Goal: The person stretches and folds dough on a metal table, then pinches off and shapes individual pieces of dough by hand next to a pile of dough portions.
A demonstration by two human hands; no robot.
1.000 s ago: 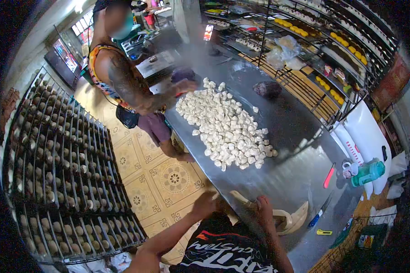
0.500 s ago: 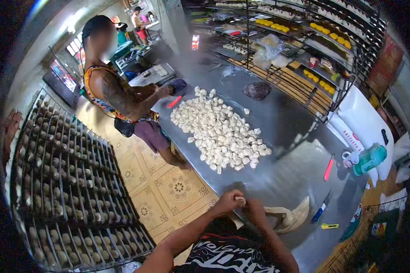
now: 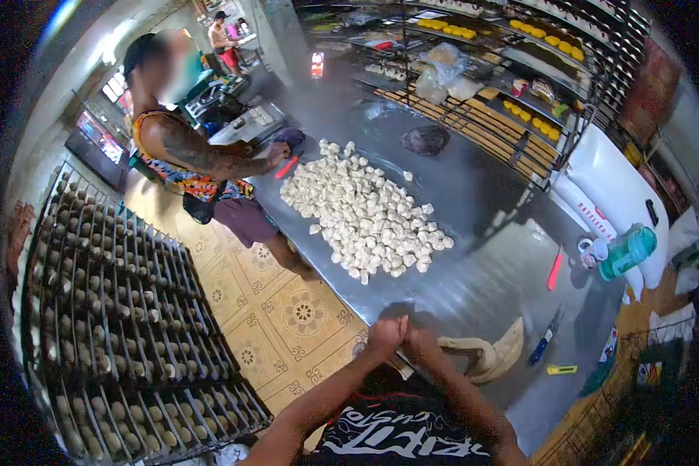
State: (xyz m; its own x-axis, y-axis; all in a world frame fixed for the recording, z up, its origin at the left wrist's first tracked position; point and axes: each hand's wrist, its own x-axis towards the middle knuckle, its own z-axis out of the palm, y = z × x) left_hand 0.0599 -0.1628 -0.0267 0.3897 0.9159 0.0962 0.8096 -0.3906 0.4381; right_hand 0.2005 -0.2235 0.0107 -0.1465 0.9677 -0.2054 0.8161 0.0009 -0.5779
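Note:
At the near edge of the steel table, my left hand (image 3: 387,335) is closed in a fist. My right hand (image 3: 422,346) is closed against it, and the two touch. What lies between them is mostly hidden, though half a second earlier a rounded end of dough poked out of the left. A thick rope of dough (image 3: 474,351) comes from under my right forearm and joins a flatter dough strip (image 3: 508,353) on the table. Farther up lies a wide heap of small dough pieces (image 3: 365,217), some loose at its edges.
A co-worker (image 3: 186,155) stands at the table's left side, near a red-handled tool (image 3: 286,167). To my right are a knife (image 3: 547,338), yellow cutter (image 3: 561,370), red tool (image 3: 555,268), mug (image 3: 593,252) and green bottle (image 3: 627,253). Racks of dough balls (image 3: 124,334) stand left.
My hands have come closer together, and the dough end seen between them is now covered. The view has shifted slightly. The co-worker's hands stay near the dark bundle.

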